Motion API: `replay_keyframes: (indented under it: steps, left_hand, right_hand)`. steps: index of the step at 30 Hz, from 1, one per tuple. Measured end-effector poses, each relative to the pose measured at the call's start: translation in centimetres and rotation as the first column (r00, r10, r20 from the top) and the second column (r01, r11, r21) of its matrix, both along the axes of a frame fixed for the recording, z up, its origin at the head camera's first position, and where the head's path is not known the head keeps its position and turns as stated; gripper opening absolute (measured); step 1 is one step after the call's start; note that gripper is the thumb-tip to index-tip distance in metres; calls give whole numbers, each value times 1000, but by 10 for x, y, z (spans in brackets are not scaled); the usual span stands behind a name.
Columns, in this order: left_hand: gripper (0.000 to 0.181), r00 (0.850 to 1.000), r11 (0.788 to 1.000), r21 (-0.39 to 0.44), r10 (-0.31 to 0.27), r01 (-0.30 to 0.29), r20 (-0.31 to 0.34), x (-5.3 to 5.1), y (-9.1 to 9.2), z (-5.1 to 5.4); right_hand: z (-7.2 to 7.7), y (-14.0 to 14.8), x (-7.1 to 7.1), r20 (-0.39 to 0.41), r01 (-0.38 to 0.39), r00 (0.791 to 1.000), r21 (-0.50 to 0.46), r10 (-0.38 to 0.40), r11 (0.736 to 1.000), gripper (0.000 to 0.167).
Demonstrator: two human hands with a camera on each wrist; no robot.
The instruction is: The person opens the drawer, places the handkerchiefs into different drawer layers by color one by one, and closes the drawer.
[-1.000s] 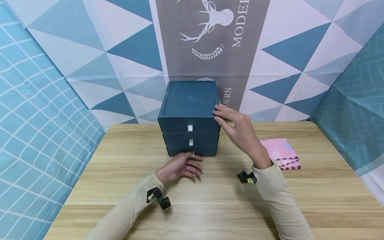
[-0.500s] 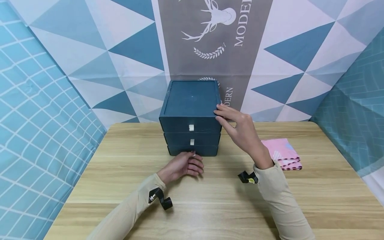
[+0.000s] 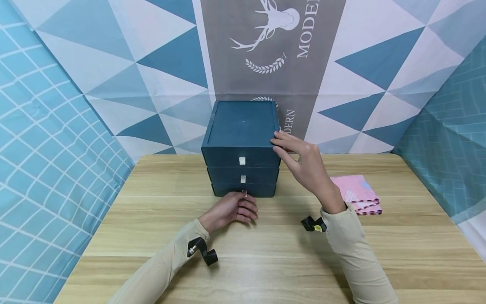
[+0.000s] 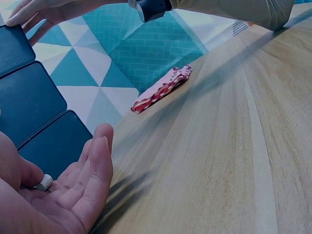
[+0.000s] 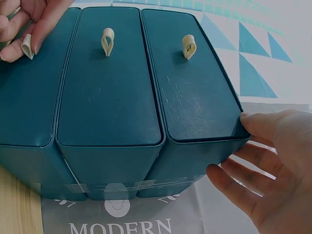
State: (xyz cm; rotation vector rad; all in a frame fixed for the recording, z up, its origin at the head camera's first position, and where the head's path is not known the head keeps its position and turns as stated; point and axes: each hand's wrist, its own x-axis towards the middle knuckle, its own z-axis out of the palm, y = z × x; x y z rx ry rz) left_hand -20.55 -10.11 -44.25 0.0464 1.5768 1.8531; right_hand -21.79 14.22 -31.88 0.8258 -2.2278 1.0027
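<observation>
My left fingers (image 4: 100, 168) pinch the bottom tab (image 4: 45, 182); loose right fingers (image 5: 239, 187) touch the drawer unit (image 3: 243, 123), its crosswise-long fronts (image 5: 109, 100) facing me.

A wood-grain worktop (image 3: 265, 257) meets a back wall (image 3: 167, 63) of blue, grey and white triangles, its grey panel (image 3: 231, 78) showing a white deer head. The left wall (image 3: 45, 139) has white gridlines; the right wall (image 3: 452, 126), teal bricks.

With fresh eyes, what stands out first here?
Probably the dark blue, boxy three-drawer cabinet at centre, the left hand pinching its lowest pale loop pull, the right hand at its top right edge. Next come the folded pink cloth on the right and the white deer head printed above the cabinet.
</observation>
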Motion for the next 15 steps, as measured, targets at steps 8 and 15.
replay_keyframes:
  steps: [8,15]
  left_hand:
    - [45,1000,1000,-18,-20,20,-4,2,-2,0]
    - [48,999,999,-40,-35,34,-13,6,-4,-1]
  right_hand:
    - [0,0,0,-8,-5,1000,1,5,1000,26]
    - [1,1,0,-4,1,1000,13,-1,1000,26]
